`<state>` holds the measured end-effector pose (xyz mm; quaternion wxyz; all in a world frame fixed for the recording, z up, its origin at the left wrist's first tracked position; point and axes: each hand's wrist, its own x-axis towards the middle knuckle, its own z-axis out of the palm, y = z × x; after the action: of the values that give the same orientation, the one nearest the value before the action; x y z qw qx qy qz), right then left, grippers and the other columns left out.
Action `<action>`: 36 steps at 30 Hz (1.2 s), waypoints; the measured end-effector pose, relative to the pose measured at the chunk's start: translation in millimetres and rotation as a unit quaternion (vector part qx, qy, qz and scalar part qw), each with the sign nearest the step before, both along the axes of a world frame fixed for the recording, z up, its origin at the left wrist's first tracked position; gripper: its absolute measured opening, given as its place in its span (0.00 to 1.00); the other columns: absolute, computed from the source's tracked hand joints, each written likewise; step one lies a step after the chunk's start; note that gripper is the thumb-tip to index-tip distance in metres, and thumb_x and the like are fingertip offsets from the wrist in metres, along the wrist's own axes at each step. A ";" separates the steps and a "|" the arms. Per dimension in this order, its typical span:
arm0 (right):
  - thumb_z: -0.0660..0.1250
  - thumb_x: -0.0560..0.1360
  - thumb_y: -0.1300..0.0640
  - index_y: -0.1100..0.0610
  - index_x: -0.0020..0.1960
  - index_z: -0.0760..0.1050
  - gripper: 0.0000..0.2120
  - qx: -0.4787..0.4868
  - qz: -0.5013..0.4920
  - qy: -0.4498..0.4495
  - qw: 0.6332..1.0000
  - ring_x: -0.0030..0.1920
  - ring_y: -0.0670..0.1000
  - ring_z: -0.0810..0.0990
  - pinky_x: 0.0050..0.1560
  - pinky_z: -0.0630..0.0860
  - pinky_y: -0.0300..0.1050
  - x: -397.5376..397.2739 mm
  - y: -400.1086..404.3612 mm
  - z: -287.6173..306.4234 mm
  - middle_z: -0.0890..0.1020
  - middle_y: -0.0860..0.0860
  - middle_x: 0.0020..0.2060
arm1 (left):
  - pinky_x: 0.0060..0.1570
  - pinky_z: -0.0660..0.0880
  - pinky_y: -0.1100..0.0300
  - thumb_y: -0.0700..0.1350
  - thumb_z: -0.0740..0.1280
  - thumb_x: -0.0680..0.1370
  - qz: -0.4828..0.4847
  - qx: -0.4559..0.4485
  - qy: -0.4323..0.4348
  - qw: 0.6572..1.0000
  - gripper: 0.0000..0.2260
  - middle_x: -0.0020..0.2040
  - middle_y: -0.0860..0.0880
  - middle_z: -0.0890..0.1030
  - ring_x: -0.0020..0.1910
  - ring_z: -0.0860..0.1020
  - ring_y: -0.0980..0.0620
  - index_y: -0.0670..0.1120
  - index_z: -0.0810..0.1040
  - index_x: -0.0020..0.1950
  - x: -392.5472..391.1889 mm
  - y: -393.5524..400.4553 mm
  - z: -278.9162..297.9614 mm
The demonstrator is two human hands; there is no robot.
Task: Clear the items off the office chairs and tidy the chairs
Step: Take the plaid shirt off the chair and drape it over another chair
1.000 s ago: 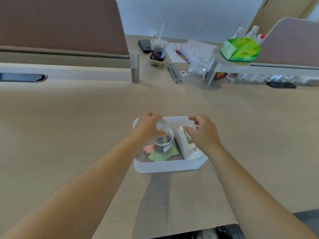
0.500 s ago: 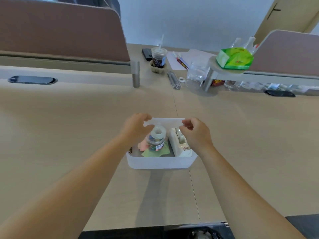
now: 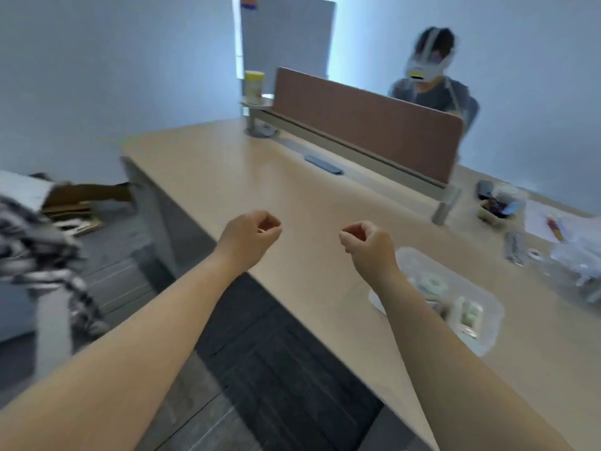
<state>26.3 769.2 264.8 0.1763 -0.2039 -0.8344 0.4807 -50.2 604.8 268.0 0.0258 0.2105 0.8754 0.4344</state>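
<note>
My left hand (image 3: 252,237) and my right hand (image 3: 367,247) hover over the front edge of the beige desk (image 3: 276,190), fingers curled in, with nothing in them. The white plastic tray (image 3: 487,323) with tape rolls and small stationery rests on the desk to the right of my right forearm, untouched. At the far left a blurred black-and-white checked cloth (image 3: 39,255) lies draped over something grey; whether that is a chair I cannot tell.
A brown divider panel (image 3: 367,125) runs along the desk's back, with a person seated behind it (image 3: 429,83). Cups, papers and a pen clutter the far right (image 3: 500,203). Cardboard (image 3: 81,203) lies on the floor at left. Dark carpet (image 3: 276,353) lies below the desk edge.
Both hands have let go of the white tray and pulled back with curled fingers. The view has swung left, so the tray now sits at the right.
</note>
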 end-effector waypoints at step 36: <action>0.63 0.75 0.56 0.56 0.44 0.74 0.04 -0.035 0.400 -0.237 0.885 0.39 0.52 0.72 0.42 0.69 0.45 -14.2 -873.1 -181.2 0.73 0.48 0.34 | 0.52 0.65 0.63 0.44 0.61 0.78 0.500 0.056 -0.208 0.839 0.13 0.56 0.49 0.75 0.53 0.70 0.56 0.43 0.74 0.61 192.7 -851.3 -169.5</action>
<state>12.1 -103.8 83.7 -0.2415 0.0330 -0.8447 0.4765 142.5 -246.5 98.5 -0.0259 -0.3502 0.8096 0.4703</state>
